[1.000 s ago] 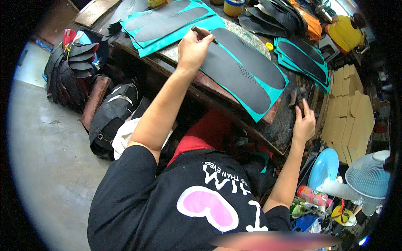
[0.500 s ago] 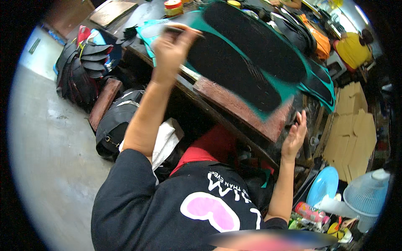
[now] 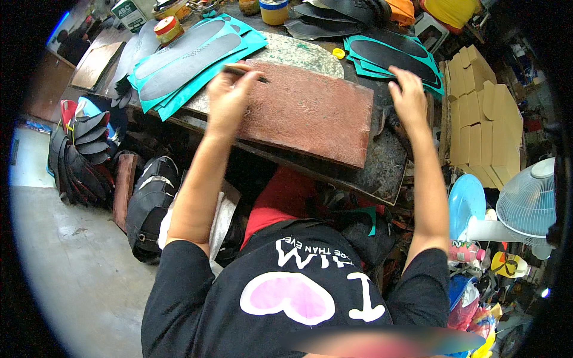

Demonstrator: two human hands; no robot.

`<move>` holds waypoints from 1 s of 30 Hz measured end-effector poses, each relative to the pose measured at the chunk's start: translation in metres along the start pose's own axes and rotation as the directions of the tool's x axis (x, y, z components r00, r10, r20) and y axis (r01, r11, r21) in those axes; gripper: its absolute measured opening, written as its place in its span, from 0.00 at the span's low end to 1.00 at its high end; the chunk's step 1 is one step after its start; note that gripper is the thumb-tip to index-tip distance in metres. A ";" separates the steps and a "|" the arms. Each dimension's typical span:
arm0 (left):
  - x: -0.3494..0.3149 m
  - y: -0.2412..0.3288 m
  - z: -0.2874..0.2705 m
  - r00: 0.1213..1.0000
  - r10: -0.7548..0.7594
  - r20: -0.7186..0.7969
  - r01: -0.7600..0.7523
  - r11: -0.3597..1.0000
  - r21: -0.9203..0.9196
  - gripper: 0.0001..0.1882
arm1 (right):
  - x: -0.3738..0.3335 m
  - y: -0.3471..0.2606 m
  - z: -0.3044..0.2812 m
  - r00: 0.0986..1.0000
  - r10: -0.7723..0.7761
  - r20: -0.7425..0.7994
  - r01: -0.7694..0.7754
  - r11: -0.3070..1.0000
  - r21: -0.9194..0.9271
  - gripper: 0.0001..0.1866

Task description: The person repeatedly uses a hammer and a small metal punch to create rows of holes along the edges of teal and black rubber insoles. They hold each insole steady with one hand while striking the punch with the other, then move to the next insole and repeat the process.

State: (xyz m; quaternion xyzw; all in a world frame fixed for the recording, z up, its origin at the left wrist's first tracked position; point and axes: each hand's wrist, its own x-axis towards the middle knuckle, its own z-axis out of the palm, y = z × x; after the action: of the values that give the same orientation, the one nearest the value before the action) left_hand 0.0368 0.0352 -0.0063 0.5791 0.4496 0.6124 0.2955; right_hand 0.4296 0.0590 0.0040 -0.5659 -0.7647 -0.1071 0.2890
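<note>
Two bare forearms reach forward from the sleeves of a black T-shirt (image 3: pixel 197 310), which bears white lettering and a pink heart. Beyond it, red cloth (image 3: pixel 280 194) shows over the lap, just below the near edge of the dark worktop (image 3: pixel 382 182). A flat reddish-brown board (image 3: pixel 310 113) with a scuffed face lies there between the two hands, set at a slant.

The left hand (image 3: pixel 228 101) is above the board's left end, its fingers closed around a slim dark tool (image 3: pixel 234 70) whose tip points right over the board; whether the tip touches it, I cannot tell. The right hand (image 3: pixel 410 104) is off the board's right end, fingers loosely curved and parted, with nothing visible in them. Its fingertips overlap the near edge of the right stack of teal sheets (image 3: pixel 391 56) in view, and contact is unclear. Those sheets carry dark sole shapes.

Another stack, the left stack of teal sheets (image 3: pixel 173 98) with grey soles, lies just past the left hand. Behind the board is a pale speckled slab (image 3: pixel 304 52), with a small yellow cap (image 3: pixel 338 53) by its right end. Farther back stand a red-lidded jar (image 3: pixel 168 28), a yellow tub (image 3: pixel 274 13) with a blue rim and a pile of black sole pieces (image 3: pixel 334 18). Farthest off, at the top right, a person in yellow (image 3: pixel 452 12) is partly visible.
</note>
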 end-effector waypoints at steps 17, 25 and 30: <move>-0.011 0.004 0.027 0.967 -0.235 0.101 0.227 0.970 0.086 0.06 | 0.037 0.111 -0.007 0.902 0.210 0.378 -0.077 0.938 -0.338 0.14; -0.011 -0.003 0.030 0.971 -0.226 0.071 0.223 0.973 0.052 0.07 | 0.018 0.175 0.025 0.791 0.599 0.124 -0.552 0.787 -0.277 0.50; -0.010 -0.004 0.030 0.963 -0.255 0.081 0.247 0.964 0.099 0.06 | 0.020 0.212 0.036 0.749 0.655 0.098 -0.662 0.734 0.151 0.44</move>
State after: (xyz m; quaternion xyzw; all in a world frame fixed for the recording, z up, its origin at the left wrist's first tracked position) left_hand 0.0665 0.0339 -0.0165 0.5578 0.5318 0.5219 0.3657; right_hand 0.6111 0.1641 -0.0488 -0.7740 -0.5266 0.0808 0.3422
